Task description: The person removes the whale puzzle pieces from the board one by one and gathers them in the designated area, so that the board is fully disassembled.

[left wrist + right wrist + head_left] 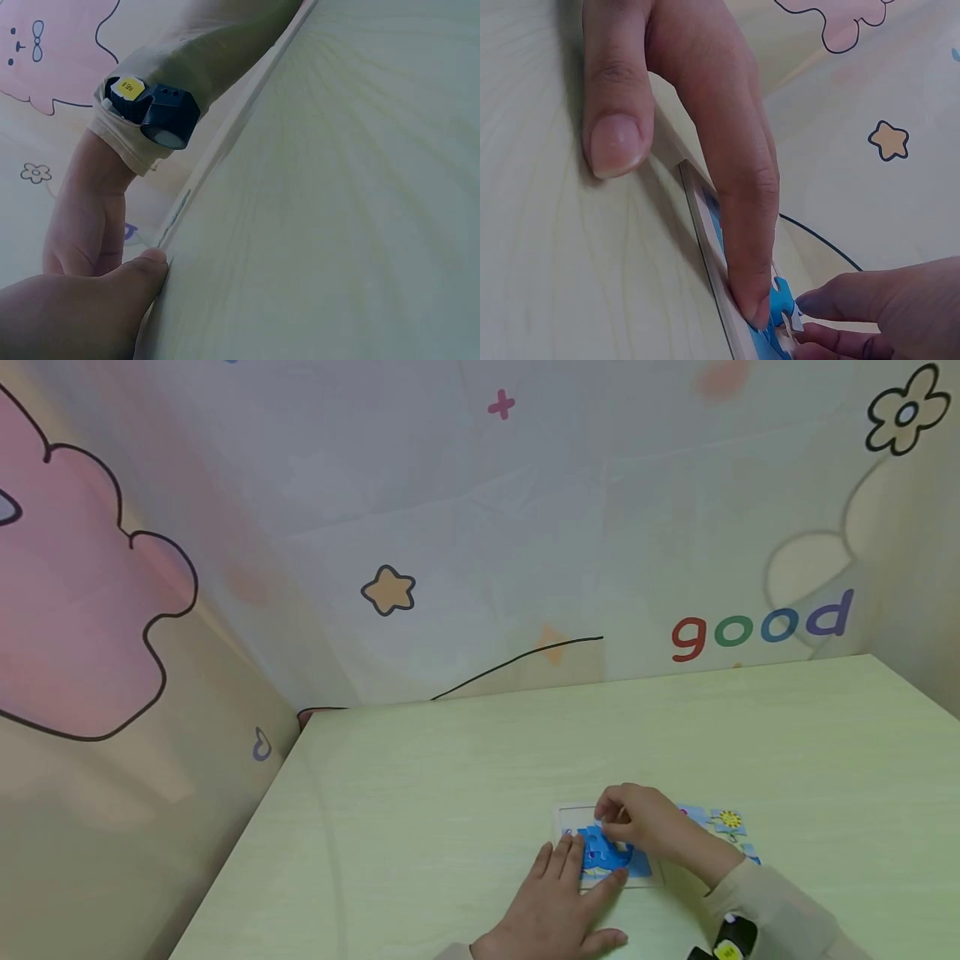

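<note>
A jigsaw puzzle board [567, 814] with a pale border and a blue picture lies flat on the table. My left hand [558, 897] rests over its near left part, fingers outstretched and thumb spread at the lower edge. In the right wrist view, one straight left finger [746, 225] presses on the board. My right hand [647, 825] is over the board's upper part; in the right wrist view it [885, 304] pinches a blue puzzle piece [781, 301], tilted up from the picture. From the left wrist view, only the left thumb [146, 270] shows near the right hand [82, 217].
Several loose puzzle pieces [729, 822], one with a yellow flower, lie to the right of the board, partly behind the right forearm. A black wrist camera [735, 937] sits on the right sleeve. Behind the pale green table [420, 793] hangs a printed cloth [315, 510].
</note>
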### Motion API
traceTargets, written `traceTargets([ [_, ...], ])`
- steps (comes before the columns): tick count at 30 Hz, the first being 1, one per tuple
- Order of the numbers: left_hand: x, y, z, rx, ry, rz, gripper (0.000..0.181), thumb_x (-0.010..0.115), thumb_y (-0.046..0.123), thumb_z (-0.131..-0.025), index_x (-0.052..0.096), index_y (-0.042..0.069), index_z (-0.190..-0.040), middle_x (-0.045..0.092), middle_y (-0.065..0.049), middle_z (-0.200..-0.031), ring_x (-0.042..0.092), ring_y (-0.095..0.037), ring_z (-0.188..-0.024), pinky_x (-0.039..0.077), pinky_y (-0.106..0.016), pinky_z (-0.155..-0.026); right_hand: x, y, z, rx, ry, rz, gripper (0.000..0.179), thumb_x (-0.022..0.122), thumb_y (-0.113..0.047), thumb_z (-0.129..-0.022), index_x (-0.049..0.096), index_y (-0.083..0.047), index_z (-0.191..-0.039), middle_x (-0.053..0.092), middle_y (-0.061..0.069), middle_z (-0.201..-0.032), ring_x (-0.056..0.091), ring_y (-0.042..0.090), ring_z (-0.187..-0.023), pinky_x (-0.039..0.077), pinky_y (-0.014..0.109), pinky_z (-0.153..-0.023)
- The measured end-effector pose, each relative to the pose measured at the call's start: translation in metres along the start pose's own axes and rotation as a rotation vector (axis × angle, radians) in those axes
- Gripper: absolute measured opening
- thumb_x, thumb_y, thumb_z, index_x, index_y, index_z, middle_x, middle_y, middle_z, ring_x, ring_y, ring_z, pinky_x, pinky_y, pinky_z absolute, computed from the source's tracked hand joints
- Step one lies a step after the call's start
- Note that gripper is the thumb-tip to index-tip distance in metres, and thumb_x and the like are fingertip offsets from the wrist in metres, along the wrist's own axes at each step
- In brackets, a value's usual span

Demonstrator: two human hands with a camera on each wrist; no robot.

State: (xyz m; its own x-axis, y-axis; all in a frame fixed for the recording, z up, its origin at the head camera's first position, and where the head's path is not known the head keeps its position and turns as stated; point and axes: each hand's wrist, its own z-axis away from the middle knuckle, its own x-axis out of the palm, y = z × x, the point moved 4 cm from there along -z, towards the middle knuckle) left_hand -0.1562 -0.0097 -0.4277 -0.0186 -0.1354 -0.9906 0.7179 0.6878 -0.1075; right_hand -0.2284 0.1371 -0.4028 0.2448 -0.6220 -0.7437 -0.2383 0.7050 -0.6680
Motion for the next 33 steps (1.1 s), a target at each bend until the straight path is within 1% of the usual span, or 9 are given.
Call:
traceTargets([
  [7, 0.0, 0.001, -0.001, -0.003, 0.015, -0.019, 0.062, 0.017, 0.066, -0.096, 0.025, 0.039, -0.151, 0.028, -0.017, -0.156, 0.027, -0.029, -0.146, 0.033, -0.043, -0.114, -0.002, 0.0, 0.002, 0.002, -0.007, -0.035, 0.012, 0.068, -0.005, -0.085, 0.06, -0.009, -0.093, 0.059, -0.001, -0.08, 0.051, 0.012, -0.071, 0.045, 0.022, -0.064],
  [14, 0.0, 0.001, -0.001, -0.002, 0.029, -0.041, 0.062, 0.016, 0.066, -0.096, 0.025, 0.038, -0.151, 0.03, -0.018, -0.155, 0.029, -0.029, -0.145, 0.035, -0.043, -0.113, -0.005, -0.001, 0.005, -0.035, 0.025, -0.049, 0.011, 0.065, -0.003, -0.085, 0.059, -0.009, -0.092, 0.054, -0.002, -0.076, 0.047, 0.012, -0.069, 0.04, 0.02, -0.059],
  [20, 0.0, 0.001, 0.0, -0.007, 0.038, -0.048, 0.062, 0.017, 0.066, -0.096, 0.026, 0.038, -0.151, 0.031, -0.017, -0.155, 0.03, -0.029, -0.145, 0.035, -0.043, -0.113, -0.01, -0.002, 0.005, -0.074, 0.046, -0.048, 0.008, 0.066, -0.006, -0.086, 0.06, -0.01, -0.091, 0.056, -0.003, -0.077, 0.049, 0.01, -0.069, 0.042, 0.02, -0.061],
  [24, 0.0, 0.001, -0.001, -0.016, 0.026, -0.037, 0.062, 0.017, 0.067, -0.096, 0.025, 0.039, -0.151, 0.03, -0.017, -0.156, 0.029, -0.029, -0.145, 0.034, -0.043, -0.113, -0.017, -0.002, 0.006, -0.094, 0.048, -0.056, 0.008, 0.067, -0.008, -0.087, 0.06, -0.011, -0.091, 0.059, -0.003, -0.078, 0.05, 0.009, -0.07, 0.044, 0.019, -0.063],
  [28, 0.0, 0.001, -0.001, -0.025, -0.012, -0.003, 0.063, 0.016, 0.068, -0.095, 0.022, 0.04, -0.152, 0.026, -0.015, -0.158, 0.026, -0.028, -0.147, 0.032, -0.044, -0.115, -0.023, -0.002, 0.008, -0.074, 0.027, -0.086, 0.009, 0.067, -0.01, -0.088, 0.06, -0.009, -0.093, 0.059, -0.002, -0.079, 0.051, 0.01, -0.072, 0.046, 0.02, -0.063],
  [31, 0.001, 0.0, -0.002, -0.033, -0.038, 0.022, 0.063, 0.016, 0.068, -0.095, 0.019, 0.042, -0.152, 0.024, -0.014, -0.159, 0.025, -0.027, -0.147, 0.031, -0.044, -0.115, -0.028, -0.002, 0.01, -0.057, 0.018, -0.087, 0.009, 0.068, -0.01, -0.088, 0.06, -0.009, -0.092, 0.058, -0.002, -0.078, 0.051, 0.011, -0.072, 0.045, 0.02, -0.062],
  [33, 0.001, 0.0, -0.002, -0.035, -0.044, 0.029, 0.063, 0.016, 0.069, -0.095, 0.019, 0.042, -0.152, 0.024, -0.013, -0.159, 0.025, -0.027, -0.147, 0.03, -0.044, -0.116, -0.031, -0.002, 0.011, -0.054, 0.017, -0.078, 0.009, 0.068, -0.011, -0.088, 0.06, -0.009, -0.092, 0.057, -0.001, -0.078, 0.051, 0.012, -0.072, 0.045, 0.02, -0.061],
])
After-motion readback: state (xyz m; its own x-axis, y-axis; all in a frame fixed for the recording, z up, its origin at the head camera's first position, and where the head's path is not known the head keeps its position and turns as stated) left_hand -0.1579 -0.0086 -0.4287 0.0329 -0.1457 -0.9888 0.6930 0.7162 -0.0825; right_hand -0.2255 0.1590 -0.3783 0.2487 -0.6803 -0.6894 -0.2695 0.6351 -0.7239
